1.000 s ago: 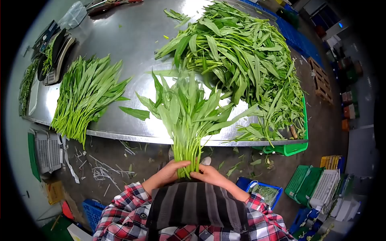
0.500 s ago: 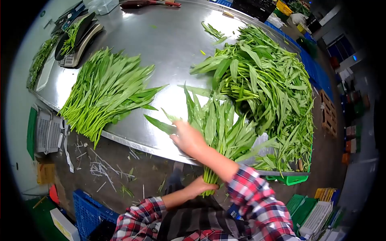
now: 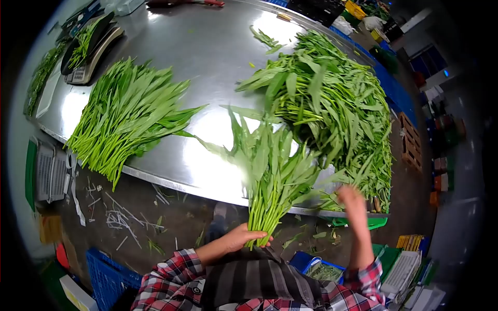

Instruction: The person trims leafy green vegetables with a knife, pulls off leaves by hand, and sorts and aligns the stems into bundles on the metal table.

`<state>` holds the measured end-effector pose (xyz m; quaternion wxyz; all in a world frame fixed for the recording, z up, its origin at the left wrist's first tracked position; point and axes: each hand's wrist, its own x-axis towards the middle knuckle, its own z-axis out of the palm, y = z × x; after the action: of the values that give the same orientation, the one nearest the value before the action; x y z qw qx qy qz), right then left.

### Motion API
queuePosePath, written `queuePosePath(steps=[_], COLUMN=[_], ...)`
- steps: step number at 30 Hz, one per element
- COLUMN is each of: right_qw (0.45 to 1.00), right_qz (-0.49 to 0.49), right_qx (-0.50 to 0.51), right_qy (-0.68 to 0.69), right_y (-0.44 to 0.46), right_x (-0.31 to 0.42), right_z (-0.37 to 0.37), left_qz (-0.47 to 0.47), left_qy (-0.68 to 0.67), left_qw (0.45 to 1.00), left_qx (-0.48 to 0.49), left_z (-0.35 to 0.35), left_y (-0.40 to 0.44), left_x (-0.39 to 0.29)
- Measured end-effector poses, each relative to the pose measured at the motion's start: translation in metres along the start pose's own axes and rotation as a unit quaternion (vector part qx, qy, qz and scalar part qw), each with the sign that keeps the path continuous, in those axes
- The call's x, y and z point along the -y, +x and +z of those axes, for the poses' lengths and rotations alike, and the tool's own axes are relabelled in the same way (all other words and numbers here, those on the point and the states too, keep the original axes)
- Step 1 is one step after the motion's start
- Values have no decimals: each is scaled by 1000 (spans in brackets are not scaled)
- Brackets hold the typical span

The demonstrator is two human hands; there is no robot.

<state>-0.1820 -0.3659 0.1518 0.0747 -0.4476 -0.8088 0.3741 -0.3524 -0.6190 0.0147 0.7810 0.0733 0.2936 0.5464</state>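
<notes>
My left hand (image 3: 243,236) is wrapped round the lower stems of a bunch of water spinach (image 3: 270,171), just off the table's near edge. The bunch's long leaves fan out away from me over the steel table (image 3: 218,67). Out to the right, my right hand (image 3: 353,201) is raised near the lower edge of a large heap of water spinach (image 3: 332,103). Its fingers are smeared by motion, so what they hold, if anything, does not show. A second sorted pile of water spinach (image 3: 129,114) lies on the left, stems pointing towards me.
A scale (image 3: 88,59) bearing some greens stands at the table's far left. A red-handled tool (image 3: 187,3) lies at the back. Below are a blue crate (image 3: 111,274), a blue container (image 3: 316,267) with green scraps, and white strips (image 3: 122,220) on the floor.
My right hand has left the leaves of the held bunch and swung right, towards the heap's near edge. My left hand still grips the stems. The whole view has shifted slightly.
</notes>
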Motion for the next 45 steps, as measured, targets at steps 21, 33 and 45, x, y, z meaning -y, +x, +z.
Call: queuePosePath(steps=[21, 33, 45], right_qw=[833, 813, 911], right_qz=[130, 219, 85], right_qx=[131, 230, 366], right_qy=[521, 488, 171], right_y=[-98, -86, -91], right_x=[-6, -39, -27], right_z=[151, 170, 143], left_qz=[85, 96, 52], left_qy=[302, 101, 272], left_qw=[935, 971, 961], left_qx=[-162, -192, -26], left_z=[34, 38, 34], left_y=[-22, -9, 0], left_x=[3, 13, 25])
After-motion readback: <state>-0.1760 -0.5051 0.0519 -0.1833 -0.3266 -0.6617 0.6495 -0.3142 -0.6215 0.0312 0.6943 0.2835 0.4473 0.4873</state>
